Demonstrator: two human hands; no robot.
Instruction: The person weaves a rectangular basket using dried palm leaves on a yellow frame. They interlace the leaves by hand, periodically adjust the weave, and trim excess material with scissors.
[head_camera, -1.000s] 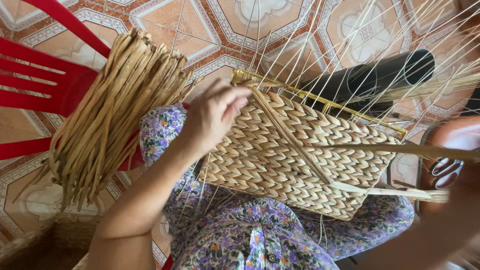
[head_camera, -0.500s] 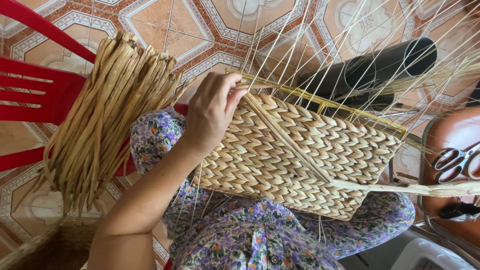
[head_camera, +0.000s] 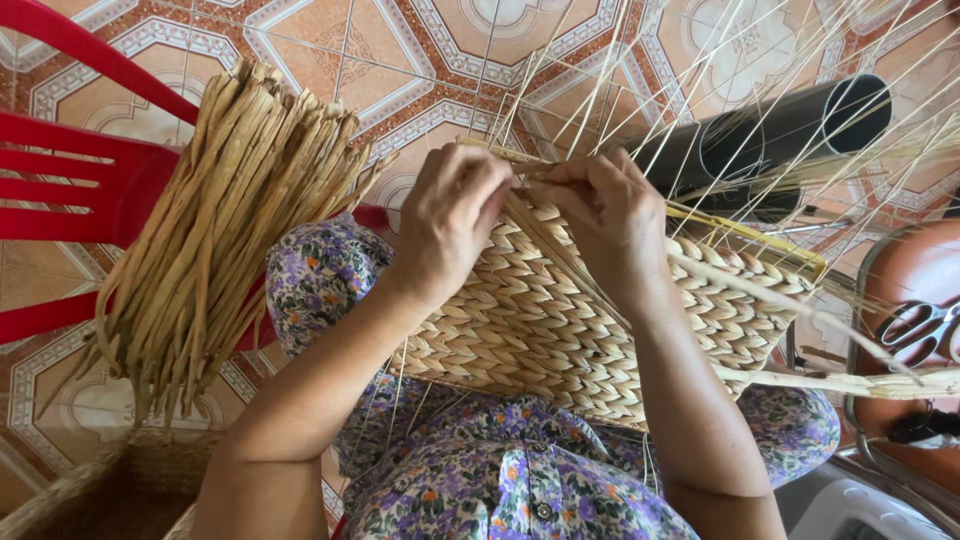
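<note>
Our left hand (head_camera: 450, 215) & right hand (head_camera: 605, 215) pinch a straw strand (head_camera: 528, 178) at woven basket (head_camera: 560, 320) rim, frame center-top.

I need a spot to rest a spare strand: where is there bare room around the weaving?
Bare tiled floor shows between the bundle of tan dried straw strands and the thin upright stakes. Crowded: both hands, left hand and right hand, on the woven straw panel; black tubes right.
</note>
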